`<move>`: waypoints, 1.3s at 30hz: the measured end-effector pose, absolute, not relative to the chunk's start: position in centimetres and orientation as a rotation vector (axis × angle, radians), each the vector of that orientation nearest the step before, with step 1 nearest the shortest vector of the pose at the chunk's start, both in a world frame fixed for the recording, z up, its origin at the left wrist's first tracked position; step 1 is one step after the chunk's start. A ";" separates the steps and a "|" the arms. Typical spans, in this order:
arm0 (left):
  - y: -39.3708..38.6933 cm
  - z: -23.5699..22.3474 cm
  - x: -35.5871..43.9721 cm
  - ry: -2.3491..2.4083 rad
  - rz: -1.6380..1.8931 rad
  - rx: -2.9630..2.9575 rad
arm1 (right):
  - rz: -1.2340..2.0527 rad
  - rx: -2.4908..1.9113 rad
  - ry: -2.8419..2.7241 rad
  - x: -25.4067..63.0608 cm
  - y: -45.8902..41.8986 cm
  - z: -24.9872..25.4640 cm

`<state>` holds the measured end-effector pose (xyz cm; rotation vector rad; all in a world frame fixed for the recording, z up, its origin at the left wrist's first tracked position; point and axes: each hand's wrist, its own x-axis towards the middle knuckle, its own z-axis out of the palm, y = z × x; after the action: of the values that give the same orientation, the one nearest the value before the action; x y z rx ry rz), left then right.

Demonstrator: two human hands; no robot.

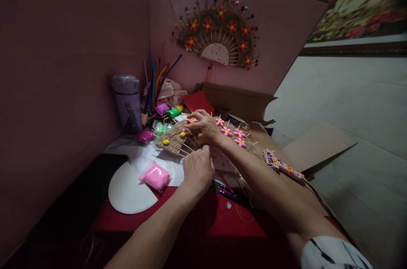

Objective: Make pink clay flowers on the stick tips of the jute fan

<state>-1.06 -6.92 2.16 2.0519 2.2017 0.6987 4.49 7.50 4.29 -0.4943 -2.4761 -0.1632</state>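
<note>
A woven straw-coloured fan (173, 138) with thin sticks lies tilted across the table, decorated with pink flowers (227, 131) and yellow oval centres (166, 142). My left hand (199, 168) is closed at the fan's lower edge, its fingers curled around the sticks there. Over the fan's upper middle, my right hand (205, 128) has its fingers bent but apart, the tips by a yellow centre with a pink petal beside it. Whether a small piece sits under those fingertips is hidden. A packet of pink clay (156, 176) lies left of my left hand.
A white disc (130, 188) lies on the red tablecloth (197, 218). Behind stand a purple bottle (127, 106) and pipe cleaners (157, 84), with a green clay packet (173, 112) nearby. A patterned glue gun (284, 166) rests right. A finished fan (219, 34) hangs upright behind.
</note>
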 end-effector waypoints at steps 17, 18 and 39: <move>-6.9 2.2 -1.1 2.185 0.659 2.036 | -0.404 -0.477 -2.610 4.7 6.7 4.8; -6.9 2.2 -1.1 2.188 0.652 2.036 | -0.410 -0.482 -2.617 4.7 6.8 4.6; -7.0 2.5 -1.3 2.098 0.837 1.957 | -0.251 -0.609 -2.205 7.5 5.1 5.6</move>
<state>-1.29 -6.98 2.53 1.9566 2.0979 0.8373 7.54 5.07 5.63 -0.6094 -2.2048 -0.2507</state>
